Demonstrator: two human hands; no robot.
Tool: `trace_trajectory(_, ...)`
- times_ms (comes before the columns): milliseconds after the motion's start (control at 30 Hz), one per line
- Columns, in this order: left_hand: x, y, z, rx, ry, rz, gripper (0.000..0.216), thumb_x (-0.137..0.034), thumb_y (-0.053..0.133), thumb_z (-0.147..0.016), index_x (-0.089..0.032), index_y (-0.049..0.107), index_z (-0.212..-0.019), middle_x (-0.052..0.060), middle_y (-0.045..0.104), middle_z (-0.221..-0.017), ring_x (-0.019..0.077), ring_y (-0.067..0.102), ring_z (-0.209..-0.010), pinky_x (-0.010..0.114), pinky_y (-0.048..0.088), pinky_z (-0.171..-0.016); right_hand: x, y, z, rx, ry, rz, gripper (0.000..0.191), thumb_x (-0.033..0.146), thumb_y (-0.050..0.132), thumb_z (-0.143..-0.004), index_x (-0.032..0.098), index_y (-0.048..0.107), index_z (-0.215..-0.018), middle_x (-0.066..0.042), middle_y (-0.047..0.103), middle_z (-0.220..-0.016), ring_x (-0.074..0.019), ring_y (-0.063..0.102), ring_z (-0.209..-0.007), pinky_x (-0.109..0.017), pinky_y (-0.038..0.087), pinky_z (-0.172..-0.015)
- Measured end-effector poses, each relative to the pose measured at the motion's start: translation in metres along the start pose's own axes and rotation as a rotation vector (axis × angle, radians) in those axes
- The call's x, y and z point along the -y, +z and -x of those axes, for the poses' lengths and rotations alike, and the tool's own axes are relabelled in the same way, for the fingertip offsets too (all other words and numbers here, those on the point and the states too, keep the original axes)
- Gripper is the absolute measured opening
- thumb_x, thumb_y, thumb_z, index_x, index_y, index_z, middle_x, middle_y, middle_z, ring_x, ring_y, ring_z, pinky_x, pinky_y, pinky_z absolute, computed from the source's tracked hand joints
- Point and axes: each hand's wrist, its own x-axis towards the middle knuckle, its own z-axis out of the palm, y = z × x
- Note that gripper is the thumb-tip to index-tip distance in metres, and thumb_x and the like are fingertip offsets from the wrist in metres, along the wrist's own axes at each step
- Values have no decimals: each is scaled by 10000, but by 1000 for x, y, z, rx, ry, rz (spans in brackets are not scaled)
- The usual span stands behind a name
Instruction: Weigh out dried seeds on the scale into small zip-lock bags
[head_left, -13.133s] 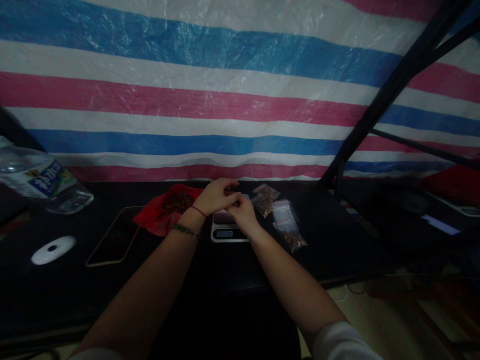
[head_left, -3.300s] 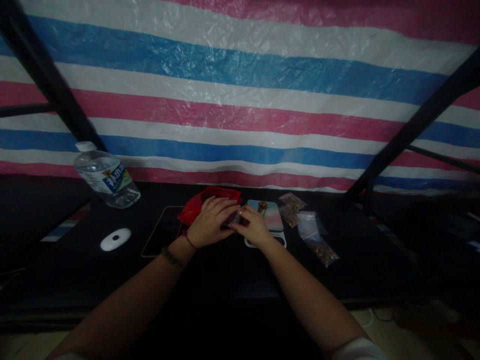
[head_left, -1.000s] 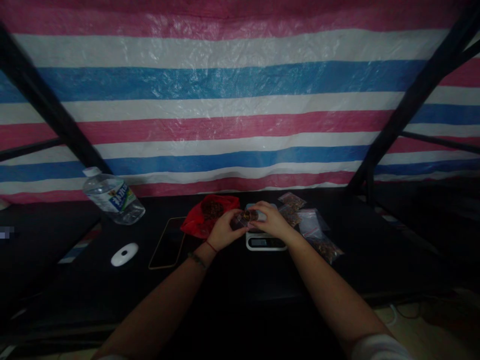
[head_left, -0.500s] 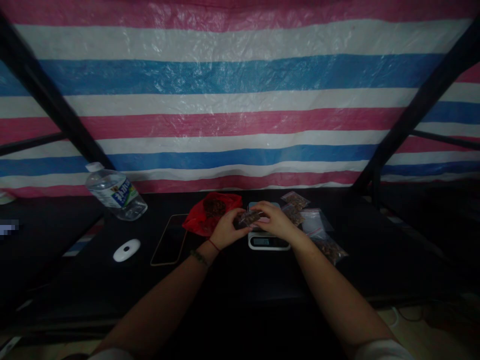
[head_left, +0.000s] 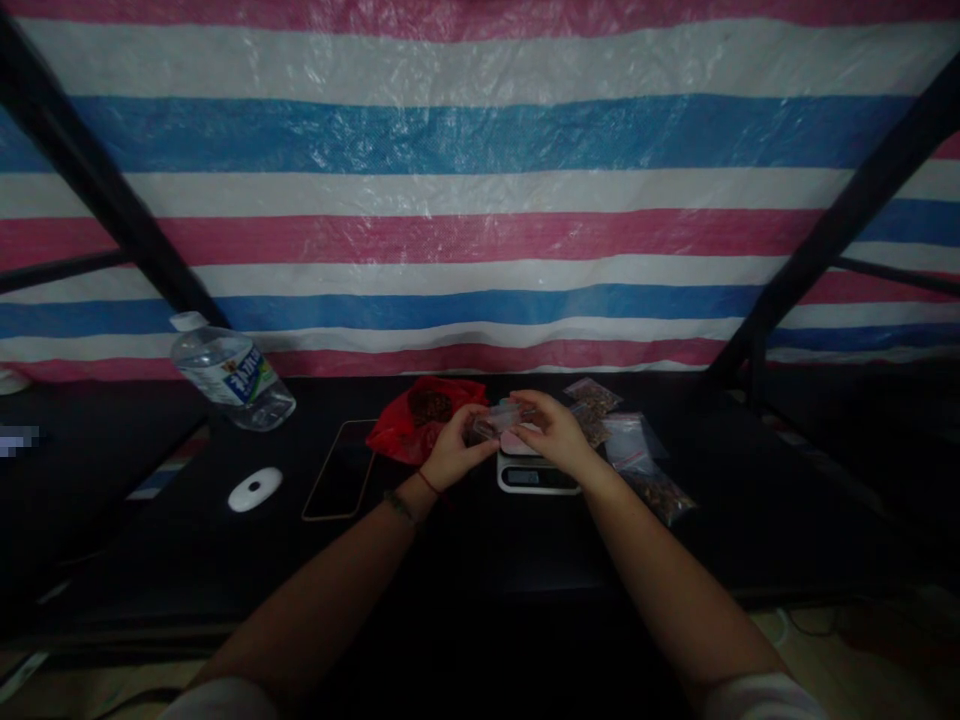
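Note:
A small clear plastic bag (head_left: 496, 422) with dark brown contents is held between my two hands, just above the kitchen scale's far left side. My left hand (head_left: 456, 447) is closed on the bag's left end. The fingers of my right hand (head_left: 553, 432) pinch its right side, over the white digital scale (head_left: 538, 489). Behind my left hand, an open red plastic bag (head_left: 390, 432) shows brown dried bits (head_left: 430, 405) inside. Right of the scale lie filled zip bags (head_left: 663, 497) and clear, flat zip bags (head_left: 628, 440).
On the left of the black table (head_left: 480, 550) are a phone (head_left: 341, 470), a white oval object (head_left: 256, 489) with a dark centre, and a tilted clear plastic bottle (head_left: 234, 378). A striped plastic sheet (head_left: 480, 235) hangs behind, between dark slanted posts (head_left: 817, 220).
The small bag in my hands has turned; its clear plastic now shows more and its brown contents less. The whole view has shifted slightly. The things on the table stay in place.

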Motion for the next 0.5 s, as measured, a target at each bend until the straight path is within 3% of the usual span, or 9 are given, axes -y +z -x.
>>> trace_trajectory(200, -3, -2, 0, -31, 1, 62, 592, -491, 722, -736, -171, 518, -1191, 93, 639, -1053, 208, 624, -973, 385, 475, -933, 2, -5, -2, 113, -113, 236, 494, 133, 615, -736, 236, 585, -1218, -75, 617, -1114, -213, 591, -1068, -389, 479, -961)
trace_trajectory(400, -2, -5, 2, -51, 4, 102, 557, -509, 691, -760, -170, 544, -1178, 97, 651, -1055, 215, 627, -974, 384, 479, -924, -19, -11, -4, -15, 20, 237, 481, 163, 606, -727, 214, 540, -1202, -61, 630, -1085, -199, 619, -1006, -368, 485, -931)
trace_trajectory(500, -1, -10, 3, -41, 47, 65, 546, -538, 664, -774, -163, 564, -1157, 100, 658, -1031, 219, 629, -960, 378, 482, -908, -30, -19, -5, -10, 57, 345, 494, 176, 624, -724, 204, 538, -1210, -60, 652, -1035, -214, 622, -993, -392, 464, -942)
